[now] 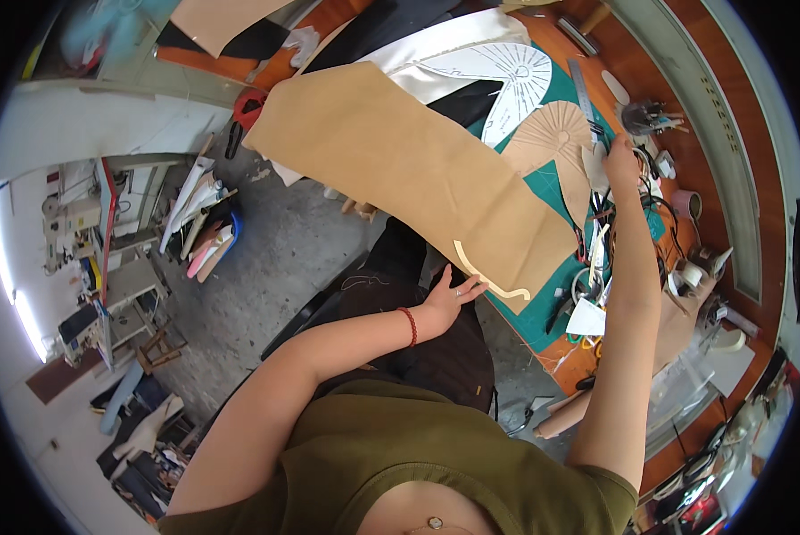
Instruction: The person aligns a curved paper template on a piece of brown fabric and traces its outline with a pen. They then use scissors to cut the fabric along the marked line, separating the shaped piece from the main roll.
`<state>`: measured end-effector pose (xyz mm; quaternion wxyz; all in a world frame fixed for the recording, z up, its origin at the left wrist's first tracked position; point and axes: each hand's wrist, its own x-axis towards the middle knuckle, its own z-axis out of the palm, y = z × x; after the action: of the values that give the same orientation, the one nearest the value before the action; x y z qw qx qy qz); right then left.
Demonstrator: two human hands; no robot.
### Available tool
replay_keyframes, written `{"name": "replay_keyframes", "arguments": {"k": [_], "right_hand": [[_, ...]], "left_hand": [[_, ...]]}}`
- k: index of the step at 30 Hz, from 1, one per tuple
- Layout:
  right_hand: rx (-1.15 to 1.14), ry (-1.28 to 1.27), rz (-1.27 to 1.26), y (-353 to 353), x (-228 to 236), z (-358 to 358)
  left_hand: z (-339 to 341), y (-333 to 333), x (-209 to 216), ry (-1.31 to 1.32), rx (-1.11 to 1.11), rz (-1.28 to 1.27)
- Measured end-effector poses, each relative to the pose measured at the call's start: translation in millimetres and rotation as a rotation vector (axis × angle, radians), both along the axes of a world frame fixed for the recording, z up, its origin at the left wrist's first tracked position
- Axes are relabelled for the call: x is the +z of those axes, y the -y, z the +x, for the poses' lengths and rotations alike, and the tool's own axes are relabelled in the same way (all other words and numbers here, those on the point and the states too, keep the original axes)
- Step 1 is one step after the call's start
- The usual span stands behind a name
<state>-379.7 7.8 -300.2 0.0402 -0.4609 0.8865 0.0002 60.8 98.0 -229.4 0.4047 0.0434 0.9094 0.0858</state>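
Observation:
A large tan sheet [400, 160], paper or leather, lies across the table and hangs over its near edge. On its near right corner rests a thin, curved cream strip [480, 272]. My left hand [451, 301] is at the sheet's near edge, fingers stretched onto the strip and thumb apart. My right hand [622, 163] reaches to the far right, among tools beside a pale, rounded piece [596, 168]. Its fingers are partly hidden, and I cannot make out anything in them. Close by lie a pleated tan fan-shaped piece [556, 134] and a metal ruler [581, 89].
A green cutting mat [543, 314] covers part of the orange table. White patterned pieces [516, 76] lie at the back. Scissors [585, 283], a tool cup [643, 118] and tape rolls [685, 276] crowd the right side. A blue bin [217, 241] stands on the floor at left.

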Motion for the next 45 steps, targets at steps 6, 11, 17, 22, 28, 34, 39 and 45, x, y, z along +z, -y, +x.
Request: {"name": "replay_keyframes", "arguments": {"k": [6, 11, 17, 22, 28, 34, 39, 45], "right_hand": [[0.013, 0.210, -0.791, -9, 57, 30], [-0.079, 1.019, -0.858, -64, 90, 171], [0.091, 1.137, -0.446, -124, 47, 310], [0.189, 0.906, -0.479, -125, 43, 321], [0.317, 0.768, -0.454, -131, 39, 319], [0.242, 0.842, -0.483, -124, 45, 316], [0.224, 0.798, -0.483, -111, 43, 315], [0.261, 0.721, -0.475, -141, 46, 307]], "left_hand": [[3, -2, -2, -0.026, 0.037, 0.010], [6, -3, -9, -0.066, 0.058, 0.023], [-3, 4, 4, 0.088, 0.055, 0.103], [-2, 0, 2, 0.108, 0.084, 0.089], [-6, -1, 4, 0.157, 0.049, 0.060], [-6, -3, 7, 0.130, 0.059, 0.046], [-10, 0, 14, 0.152, 0.045, 0.038], [-9, -1, 10, 0.150, 0.055, 0.036]]}}
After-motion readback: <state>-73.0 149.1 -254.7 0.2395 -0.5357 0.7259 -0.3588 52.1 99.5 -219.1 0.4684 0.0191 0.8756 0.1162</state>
